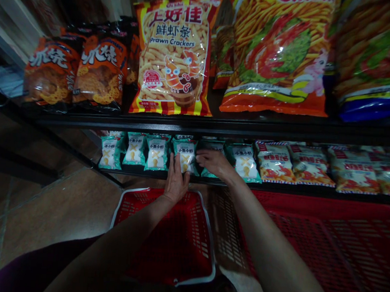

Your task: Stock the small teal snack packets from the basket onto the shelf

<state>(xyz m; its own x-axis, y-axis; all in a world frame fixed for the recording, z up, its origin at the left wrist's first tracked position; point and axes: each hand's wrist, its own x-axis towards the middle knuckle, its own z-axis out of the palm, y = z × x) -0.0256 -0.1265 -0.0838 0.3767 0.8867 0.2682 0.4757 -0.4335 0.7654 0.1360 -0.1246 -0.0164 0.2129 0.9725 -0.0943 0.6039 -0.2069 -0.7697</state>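
Note:
My left hand [177,180] rests against the front of a small teal-and-white snack bag [186,152] on the lower shelf. Its fingers are stretched upward over the bag's lower left part, and the thumb is apart near the bottom edge. From the right, my right hand [216,163] reaches to the same bag, its loosely bent fingers at the bag's right edge. Its thumb is hidden. Behind and below that hand, another teal bag [209,173] is partly covered. Matching bags [157,152] stand upright in a row to the left, and one more bag [245,162] stands to the right.
Below my hands is a red shopping basket [188,267] with a pale handle. A larger red basket [308,239] is at the right. The black upper shelf edge [215,126] runs overhead, bearing prawn cracker bags [175,58] and orange bags [101,69]. White-and-red bags [275,163] continue the lower row.

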